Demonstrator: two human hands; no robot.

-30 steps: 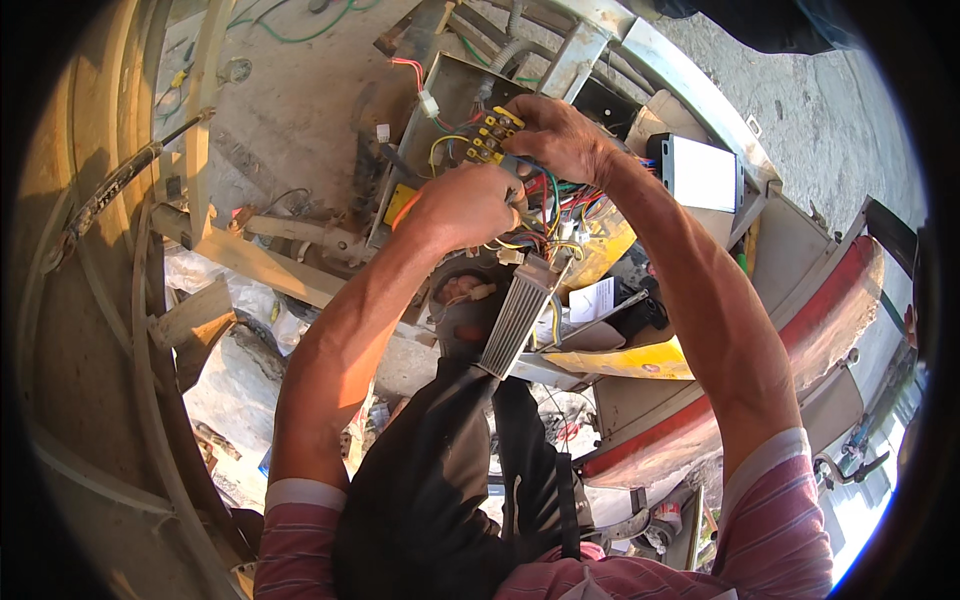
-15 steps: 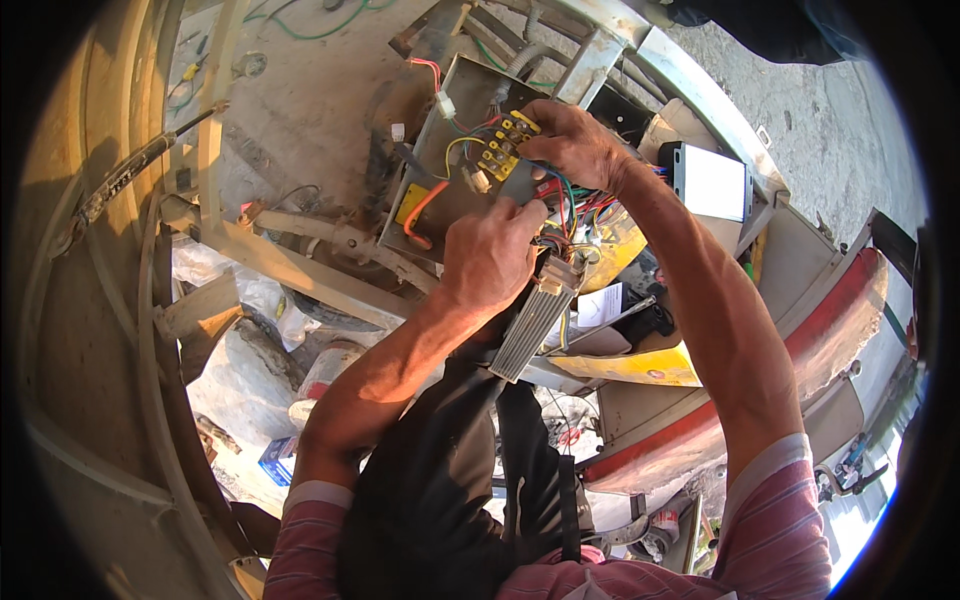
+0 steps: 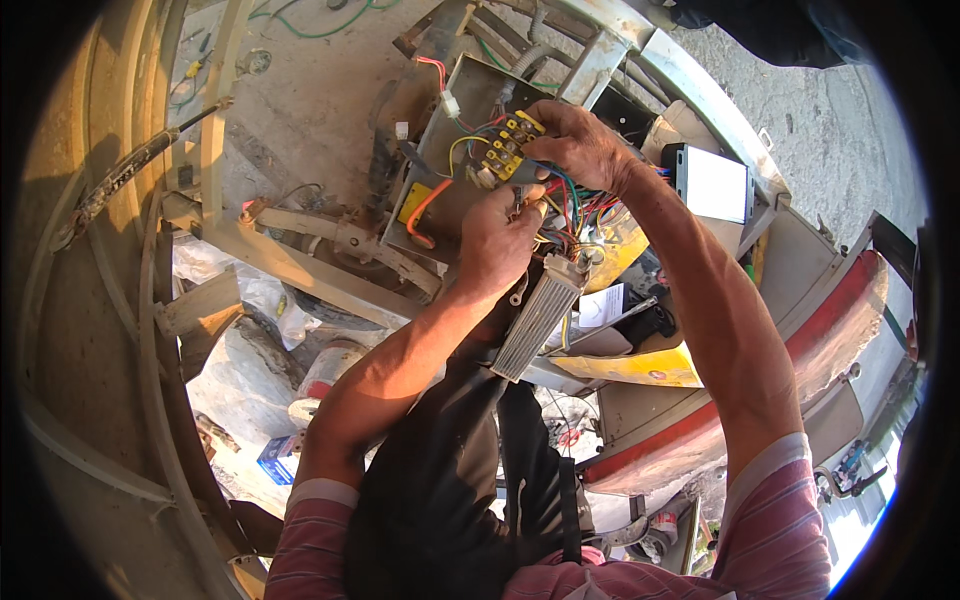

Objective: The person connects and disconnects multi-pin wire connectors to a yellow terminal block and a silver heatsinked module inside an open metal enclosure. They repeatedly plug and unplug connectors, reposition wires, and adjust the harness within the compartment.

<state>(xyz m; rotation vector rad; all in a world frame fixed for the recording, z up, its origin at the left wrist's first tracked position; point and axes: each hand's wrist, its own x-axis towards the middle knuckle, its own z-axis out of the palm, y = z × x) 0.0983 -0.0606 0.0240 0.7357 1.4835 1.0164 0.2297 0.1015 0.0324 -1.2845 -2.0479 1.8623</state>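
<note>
A yellow terminal block (image 3: 505, 150) with metal screws sits over an open metal box (image 3: 440, 130). My right hand (image 3: 585, 150) closes on the block's right end, thumb below and fingers above. Just below it, my left hand (image 3: 495, 240) is closed, its thumb and forefinger pinched on something small and dark that I cannot make out. Coloured wires (image 3: 575, 210) run in a bundle beside the hands towards a finned metal controller (image 3: 540, 318), which lies tilted below my left hand. A ring terminal (image 3: 517, 298) shows beside the controller.
An orange cable (image 3: 425, 212) bends inside the box, near a white connector with red leads (image 3: 449, 104). A silver box (image 3: 710, 182) stands to the right, above a yellow panel (image 3: 640, 366). Metal frame bars (image 3: 290, 275) cross at left.
My left hand has shifted slightly and turned, so its pinched thumb and forefinger show more. The ring terminal has come into sight below it. My right hand stays on the terminal block.
</note>
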